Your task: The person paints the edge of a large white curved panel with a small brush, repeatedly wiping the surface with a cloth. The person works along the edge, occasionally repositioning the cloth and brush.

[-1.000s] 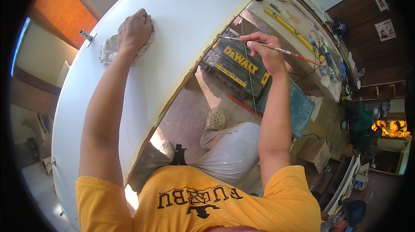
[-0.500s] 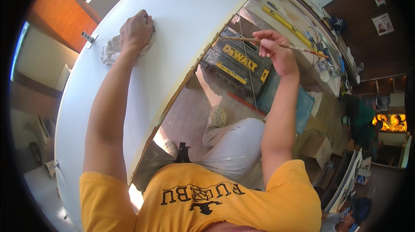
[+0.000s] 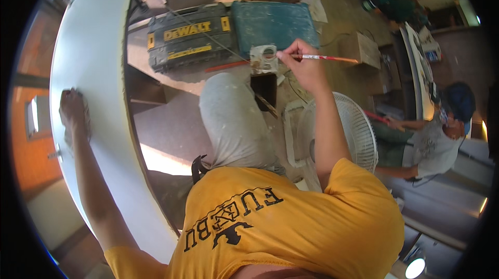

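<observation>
My left hand (image 3: 74,110) is closed on a pale rag (image 3: 86,123) and presses it against a white panel (image 3: 106,50) at the left. The hand covers most of the rag. In my right hand (image 3: 304,66), thumb and fingers pinch a thin paintbrush (image 3: 325,57), its handle pointing right. The brush's tip end is at a whitish container (image 3: 257,60) with a round opening, beyond my knee. Whether the tip is inside the opening I cannot tell.
A black and yellow tool case (image 3: 189,37) and a teal case (image 3: 275,24) stand ahead. A white fan (image 3: 356,131) is by my right arm. Another person (image 3: 436,138) sits at the right, near a cardboard box (image 3: 361,49). A dark open box (image 3: 264,91) holds a stick.
My view has swung to the right. My right hand has brought the paintbrush from beside the panel to the whitish container. My left hand still holds the rag on the panel.
</observation>
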Demonstrator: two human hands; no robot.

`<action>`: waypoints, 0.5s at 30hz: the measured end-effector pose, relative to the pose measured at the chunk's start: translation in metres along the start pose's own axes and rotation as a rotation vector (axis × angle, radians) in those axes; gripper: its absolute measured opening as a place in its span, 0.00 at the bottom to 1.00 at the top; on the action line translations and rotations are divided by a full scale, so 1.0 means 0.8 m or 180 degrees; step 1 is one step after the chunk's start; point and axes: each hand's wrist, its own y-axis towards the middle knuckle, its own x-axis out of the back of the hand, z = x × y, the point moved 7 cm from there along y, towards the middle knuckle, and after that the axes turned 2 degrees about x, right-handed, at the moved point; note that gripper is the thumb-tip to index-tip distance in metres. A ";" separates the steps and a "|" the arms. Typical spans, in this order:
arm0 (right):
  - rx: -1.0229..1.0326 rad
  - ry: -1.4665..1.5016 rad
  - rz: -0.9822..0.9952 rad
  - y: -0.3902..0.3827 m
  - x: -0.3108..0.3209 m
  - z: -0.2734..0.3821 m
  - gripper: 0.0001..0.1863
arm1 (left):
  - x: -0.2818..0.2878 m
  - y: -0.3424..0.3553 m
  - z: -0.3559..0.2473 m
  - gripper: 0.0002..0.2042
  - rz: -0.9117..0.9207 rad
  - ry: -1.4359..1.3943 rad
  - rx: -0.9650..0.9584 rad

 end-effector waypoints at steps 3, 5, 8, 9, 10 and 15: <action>-0.0749 -0.0154 0.0038 -0.053 0.034 -0.059 0.15 | 0.004 0.000 -0.010 0.20 0.0093 0.0084 0.0025; -0.1176 0.0059 0.0099 -0.082 0.034 -0.096 0.18 | 0.004 0.001 -0.015 0.21 0.0109 0.0117 -0.0106; -0.1597 0.0357 0.0163 -0.101 -0.008 -0.152 0.19 | 0.000 0.001 -0.022 0.21 0.0123 0.0114 -0.0121; -0.1380 0.0190 0.0046 -0.093 -0.025 -0.166 0.18 | 0.003 0.001 -0.017 0.21 0.0124 0.0120 -0.0065; -0.1158 0.0017 -0.0055 -0.085 -0.045 -0.181 0.18 | 0.008 0.002 -0.015 0.21 0.0096 0.0146 -0.0089; -0.1046 -0.0629 -0.0397 -0.075 -0.096 -0.240 0.10 | 0.009 -0.008 -0.029 0.20 0.0158 0.0247 -0.0083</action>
